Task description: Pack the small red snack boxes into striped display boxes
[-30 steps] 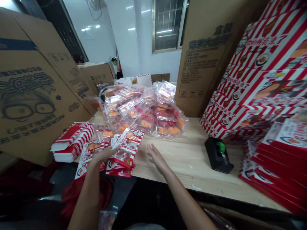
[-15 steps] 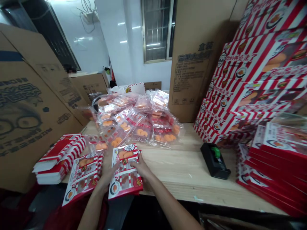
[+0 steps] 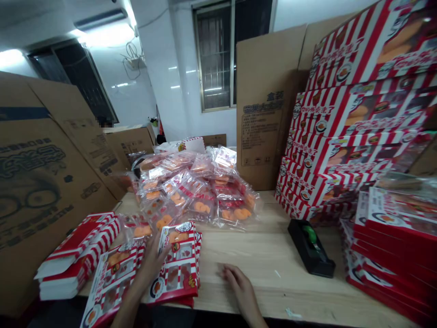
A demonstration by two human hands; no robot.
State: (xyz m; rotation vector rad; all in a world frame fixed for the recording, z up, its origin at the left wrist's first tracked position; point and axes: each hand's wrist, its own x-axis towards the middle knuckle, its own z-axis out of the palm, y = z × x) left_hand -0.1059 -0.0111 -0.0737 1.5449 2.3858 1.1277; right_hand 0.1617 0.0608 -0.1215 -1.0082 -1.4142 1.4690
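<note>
Leaving the box stack (image 3: 184,278), right hand (image 3: 241,284) now half-curled and empty, left hand (image 3: 154,256) still touching it, grip unclear

The stack of flat red-and-white striped cardboard boxes (image 3: 180,269) in front of me is lying face up, on my side of the heap of clear plastic packets with orange pieces (image 3: 201,207). Top box has clear windows, orange bits at the end nearest the heap, darker reddish bits closer to me, plus a printed cartoon head at the far end. Edges poke out underneath, so not squared up. My other stack of matching striped window boxes (image 3: 114,278) sits askew, also face up, out from the heap's left end.
</note>
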